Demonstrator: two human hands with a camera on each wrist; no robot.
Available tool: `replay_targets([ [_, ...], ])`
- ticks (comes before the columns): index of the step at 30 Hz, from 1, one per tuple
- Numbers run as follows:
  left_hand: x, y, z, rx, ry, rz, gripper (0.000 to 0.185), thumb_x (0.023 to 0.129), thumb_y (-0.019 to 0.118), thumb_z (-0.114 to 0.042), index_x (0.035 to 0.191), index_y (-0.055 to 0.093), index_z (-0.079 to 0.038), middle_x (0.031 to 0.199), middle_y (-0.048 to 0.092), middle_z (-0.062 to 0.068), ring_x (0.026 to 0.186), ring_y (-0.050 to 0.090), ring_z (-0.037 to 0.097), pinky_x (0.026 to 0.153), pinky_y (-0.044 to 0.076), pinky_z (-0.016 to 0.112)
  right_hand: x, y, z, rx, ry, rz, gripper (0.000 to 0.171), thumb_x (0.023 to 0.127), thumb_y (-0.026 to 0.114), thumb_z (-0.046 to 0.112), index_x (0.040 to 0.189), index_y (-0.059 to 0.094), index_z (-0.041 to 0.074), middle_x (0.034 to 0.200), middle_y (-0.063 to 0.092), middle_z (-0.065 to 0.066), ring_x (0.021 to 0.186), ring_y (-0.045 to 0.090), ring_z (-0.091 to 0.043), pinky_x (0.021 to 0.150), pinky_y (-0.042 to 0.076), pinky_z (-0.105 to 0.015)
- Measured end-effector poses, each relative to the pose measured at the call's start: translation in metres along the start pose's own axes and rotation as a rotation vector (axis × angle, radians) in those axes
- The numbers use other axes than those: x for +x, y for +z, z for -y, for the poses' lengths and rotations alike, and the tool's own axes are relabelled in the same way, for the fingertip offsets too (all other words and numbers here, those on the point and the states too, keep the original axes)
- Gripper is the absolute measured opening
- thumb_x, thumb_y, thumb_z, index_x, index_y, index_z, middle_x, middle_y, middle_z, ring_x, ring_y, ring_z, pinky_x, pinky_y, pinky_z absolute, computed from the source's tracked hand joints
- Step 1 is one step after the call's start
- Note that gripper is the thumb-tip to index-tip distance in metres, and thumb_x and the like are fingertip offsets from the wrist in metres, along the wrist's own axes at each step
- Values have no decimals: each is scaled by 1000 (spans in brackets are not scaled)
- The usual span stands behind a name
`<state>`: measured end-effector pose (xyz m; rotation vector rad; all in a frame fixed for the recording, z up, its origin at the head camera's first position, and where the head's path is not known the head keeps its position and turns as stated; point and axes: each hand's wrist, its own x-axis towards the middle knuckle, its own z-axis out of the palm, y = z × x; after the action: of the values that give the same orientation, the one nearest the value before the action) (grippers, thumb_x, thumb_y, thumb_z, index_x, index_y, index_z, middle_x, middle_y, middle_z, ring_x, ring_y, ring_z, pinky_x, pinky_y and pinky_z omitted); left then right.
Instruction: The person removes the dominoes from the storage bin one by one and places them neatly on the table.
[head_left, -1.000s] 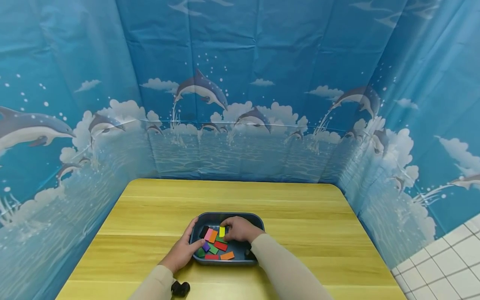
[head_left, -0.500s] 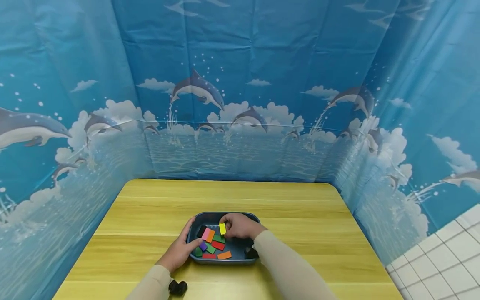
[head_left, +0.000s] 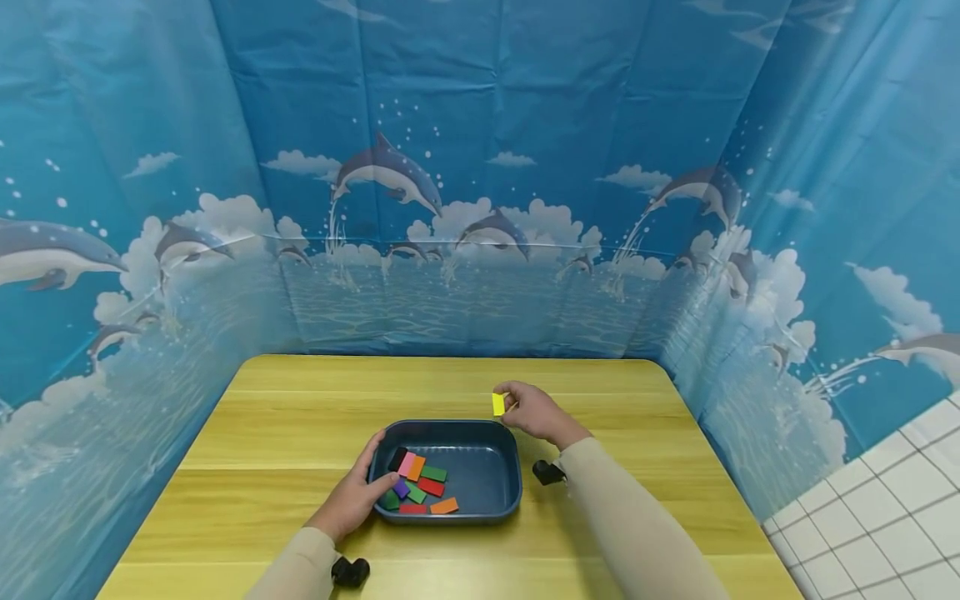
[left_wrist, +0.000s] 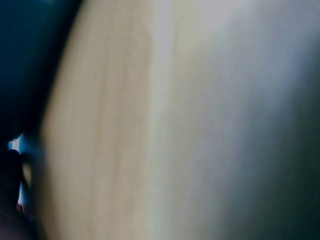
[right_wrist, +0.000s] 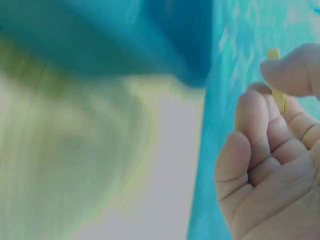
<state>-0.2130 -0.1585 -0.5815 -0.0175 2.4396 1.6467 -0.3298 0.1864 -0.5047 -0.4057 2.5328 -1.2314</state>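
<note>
- Two hands at work over a wooden table (head_left: 300, 433); a blue tray (head_left: 480, 479) sits between them.
- Right hand (head_left: 534, 412): thumb and fingertips pinch a yellow tile (head_left: 498, 404), held upright in the air, just past the tray's far right corner and clear of its rim. The right wrist view shows the tile's edge (right_wrist: 274, 75) clamped between thumb and index finger.
- Left hand (head_left: 352, 498): grasps the tray's left wall, fingers along the outside, thumb hooked over the rim.
- Coloured tiles (head_left: 416, 487): lie in a loose heap in the tray's left half, beside the left thumb, well apart from the yellow tile.
- Left wrist view: blurred; only table surface can be told.
</note>
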Motion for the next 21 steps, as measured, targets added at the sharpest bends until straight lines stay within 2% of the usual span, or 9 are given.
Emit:
replay_targets([
  [4, 0, -1, 0, -7, -5, 6, 81, 103, 66, -43, 168, 18, -39, 172, 28, 20, 153, 35, 50, 121, 26, 75, -2, -11, -31, -33, 78, -57, 55, 91, 65, -3, 145, 58, 5, 104, 59, -10, 76, 47, -19, 64, 40, -32],
  [11, 1, -1, 2, -1, -4, 7, 81, 103, 67, -43, 168, 19, -41, 170, 33, 20, 151, 40, 49, 120, 28, 76, -5, -8, -74, -71, 132, -59, 56, 87, 65, -8, 142, 60, 1, 99, 56, -9, 79, 49, -20, 65, 42, -30],
  [15, 1, -1, 3, -10, -5, 3, 81, 103, 67, -42, 168, 20, -40, 170, 34, 19, 150, 41, 48, 120, 28, 75, -6, -4, -86, -96, 136, -73, 54, 87, 66, -9, 140, 62, 1, 96, 56, -8, 80, 50, -20, 66, 42, -29],
  [21, 1, 0, 4, -11, 11, 6, 82, 103, 67, -41, 168, 19, -38, 170, 33, 21, 149, 41, 49, 119, 29, 75, -7, -2, -89, -111, 110, -82, 52, 87, 69, -6, 138, 64, 0, 96, 55, -7, 82, 49, -21, 70, 41, -32],
])
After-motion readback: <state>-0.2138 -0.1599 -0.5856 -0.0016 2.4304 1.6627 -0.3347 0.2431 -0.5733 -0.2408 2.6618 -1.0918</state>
